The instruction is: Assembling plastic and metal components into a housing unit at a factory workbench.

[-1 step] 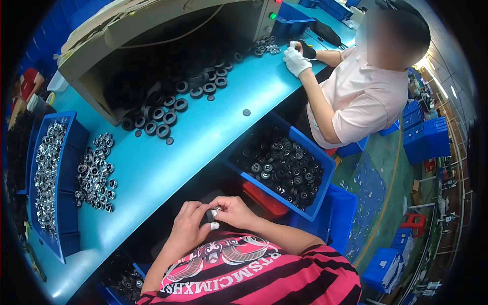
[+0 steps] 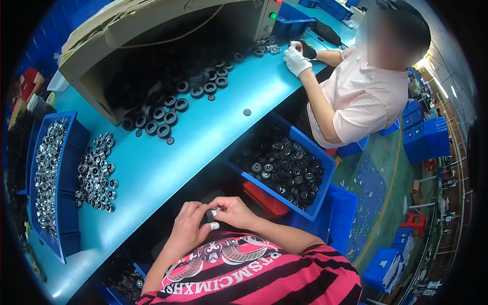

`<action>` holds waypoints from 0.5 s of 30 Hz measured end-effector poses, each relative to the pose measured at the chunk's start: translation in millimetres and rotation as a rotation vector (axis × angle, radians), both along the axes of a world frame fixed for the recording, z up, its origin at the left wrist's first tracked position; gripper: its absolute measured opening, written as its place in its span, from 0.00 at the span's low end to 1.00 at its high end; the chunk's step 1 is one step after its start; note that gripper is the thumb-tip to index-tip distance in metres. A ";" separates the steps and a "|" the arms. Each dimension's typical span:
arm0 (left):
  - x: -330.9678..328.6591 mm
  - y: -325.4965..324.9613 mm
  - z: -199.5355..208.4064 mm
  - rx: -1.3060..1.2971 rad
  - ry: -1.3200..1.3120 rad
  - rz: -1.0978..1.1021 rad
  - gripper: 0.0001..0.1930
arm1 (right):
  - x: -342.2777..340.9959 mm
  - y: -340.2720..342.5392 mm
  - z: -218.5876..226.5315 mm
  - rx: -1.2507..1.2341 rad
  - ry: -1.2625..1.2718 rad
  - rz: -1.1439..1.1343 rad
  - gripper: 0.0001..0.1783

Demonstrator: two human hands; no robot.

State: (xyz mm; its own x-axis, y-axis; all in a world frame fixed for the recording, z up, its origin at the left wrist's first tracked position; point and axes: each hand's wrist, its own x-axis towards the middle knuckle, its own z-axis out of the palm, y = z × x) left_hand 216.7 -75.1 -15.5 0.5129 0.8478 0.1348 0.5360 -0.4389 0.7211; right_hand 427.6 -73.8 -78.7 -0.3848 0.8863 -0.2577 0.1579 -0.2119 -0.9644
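Observation:
Close in front of my body, both hands meet around a black rubber ring (image 2: 209,215), mostly covered by fingers. My left hand (image 2: 189,222) is closed on it from the left. Opposite, my right hand (image 2: 233,213) pinches a small shiny metal piece (image 2: 217,208) against the ring; how the two fit together is hidden. White wrapping covers both thumb tips. On the table lie many black rubber rings (image 2: 163,130), spilling out beside a large box-shaped machine. Loose chrome metal parts (image 2: 94,175) are heaped at the left, next to a blue bin (image 2: 68,203) full of similar ones.
The turquoise table (image 2: 147,188) runs diagonally past me. A blue crate (image 2: 319,201) of black wheel-like pieces stands right of my hands, near a red stool (image 2: 264,198). Across it, a co-worker (image 2: 351,96) works with a white-gloved hand. The beige machine housing (image 2: 91,86) stands on the table.

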 end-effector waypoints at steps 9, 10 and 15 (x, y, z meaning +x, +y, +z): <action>-24.9 -13.0 -6.2 0.031 -0.057 0.100 0.26 | -31.9 8.0 -14.4 -0.048 0.118 0.067 0.10; -26.4 -13.4 -5.8 0.031 -0.064 0.111 0.26 | -34.8 8.4 -15.8 -0.050 0.123 0.065 0.10; -30.6 -14.8 -5.3 -0.029 -0.130 0.134 0.26 | -45.1 6.5 -17.1 -0.167 0.191 0.023 0.08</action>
State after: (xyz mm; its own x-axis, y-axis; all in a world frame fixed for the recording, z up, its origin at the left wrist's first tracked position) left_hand 186.0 -89.9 -20.9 0.3749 0.9119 0.1671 0.4897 -0.3478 0.7995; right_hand 382.5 -67.3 -95.8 -0.4599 0.8281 -0.3204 -0.0175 -0.3692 -0.9292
